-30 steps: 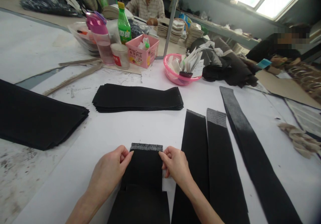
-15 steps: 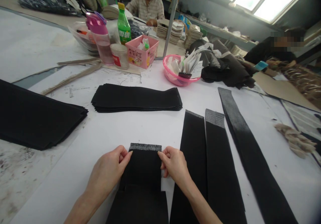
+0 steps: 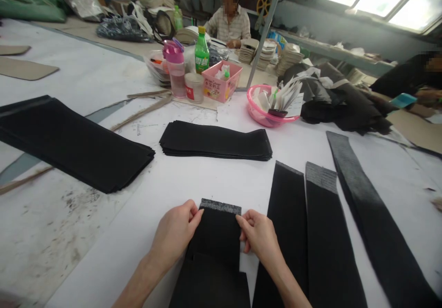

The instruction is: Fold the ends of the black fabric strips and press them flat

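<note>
A black fabric piece [image 3: 217, 234] with a grey speckled strip along its far edge lies in front of me. My left hand [image 3: 177, 229] pinches its left edge near that strip, thumb against fingers. On the opposite edge, my right hand [image 3: 258, 232] grips it the same way. The near end of the piece widens and runs out of the frame. Just right of my right hand lies a long black strip [image 3: 286, 216], with a second black strip [image 3: 324, 234] beside it, its end grey. Another long strip [image 3: 373, 206] slants farther right.
A stack of black pieces [image 3: 214, 142] lies ahead, and a larger black stack [image 3: 76, 142] at left. Behind stand a pink basin [image 3: 269, 119], a pink box [image 3: 221, 84], a green bottle [image 3: 202, 52] and a purple-lidded cup [image 3: 176, 68]. A person [image 3: 229, 22] sits across the table.
The view has turned left, so everything sits farther right and more of the left table shows. Both hands keep their pinch on the black fabric piece.
</note>
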Demonstrator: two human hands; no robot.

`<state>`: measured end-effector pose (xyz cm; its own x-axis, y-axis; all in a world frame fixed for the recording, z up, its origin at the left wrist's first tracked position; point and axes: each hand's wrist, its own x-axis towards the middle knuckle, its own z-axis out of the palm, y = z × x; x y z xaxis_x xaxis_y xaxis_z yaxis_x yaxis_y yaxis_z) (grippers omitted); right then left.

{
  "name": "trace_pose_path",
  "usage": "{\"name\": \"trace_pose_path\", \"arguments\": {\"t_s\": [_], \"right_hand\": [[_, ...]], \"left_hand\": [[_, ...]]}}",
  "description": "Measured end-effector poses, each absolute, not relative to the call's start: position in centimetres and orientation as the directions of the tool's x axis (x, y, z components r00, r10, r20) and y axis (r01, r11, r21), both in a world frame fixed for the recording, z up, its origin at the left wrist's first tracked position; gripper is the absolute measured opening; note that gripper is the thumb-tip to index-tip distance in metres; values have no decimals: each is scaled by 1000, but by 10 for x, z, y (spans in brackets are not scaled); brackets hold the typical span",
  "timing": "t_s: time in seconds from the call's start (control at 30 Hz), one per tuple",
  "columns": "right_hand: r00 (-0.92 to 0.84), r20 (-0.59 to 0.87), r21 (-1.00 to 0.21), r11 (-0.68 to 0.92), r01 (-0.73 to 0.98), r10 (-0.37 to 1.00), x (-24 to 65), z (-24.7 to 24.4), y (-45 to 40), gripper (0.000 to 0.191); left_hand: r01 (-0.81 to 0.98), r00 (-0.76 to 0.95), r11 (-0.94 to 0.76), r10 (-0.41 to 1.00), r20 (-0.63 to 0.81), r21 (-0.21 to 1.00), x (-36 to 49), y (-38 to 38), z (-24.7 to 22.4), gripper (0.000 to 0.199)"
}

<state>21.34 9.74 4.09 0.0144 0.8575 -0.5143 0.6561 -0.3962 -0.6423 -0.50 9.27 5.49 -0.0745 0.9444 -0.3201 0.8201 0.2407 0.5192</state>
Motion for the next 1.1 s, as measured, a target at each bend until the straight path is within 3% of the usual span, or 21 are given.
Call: {"name": "trace_pose_path", "arguments": {"t_s": [0.27, 0.6, 0.83, 0.93, 1.03, 1.1], "right_hand": [[55, -532, -608, -426, 670, 845, 212, 45, 98, 28], [10, -488, -657, -375, 653, 873, 214, 39, 95, 29], [66, -522, -614, -429, 663, 850, 210, 47, 98, 28], [69, -521, -606, -425, 672, 851, 210, 47, 97, 28], [54, -515, -606, -408, 683, 855, 211, 46, 97, 27], [31, -499, -620, -382, 685, 866, 212, 44, 97, 27]], "left_hand": [[816, -64, 235, 944, -323, 527, -6, 92, 53, 29], [827, -48, 224, 942, -332, 516, -6, 92, 54, 28], [887, -67, 188, 956, -286, 421, -3, 87, 53, 19], [950, -3, 32, 996, -92, 311, 3, 83, 53, 13], [926, 272, -286, 958, 89, 246, 6, 81, 51, 23], [867, 438, -450, 893, 104, 215, 6, 82, 50, 30]]}}
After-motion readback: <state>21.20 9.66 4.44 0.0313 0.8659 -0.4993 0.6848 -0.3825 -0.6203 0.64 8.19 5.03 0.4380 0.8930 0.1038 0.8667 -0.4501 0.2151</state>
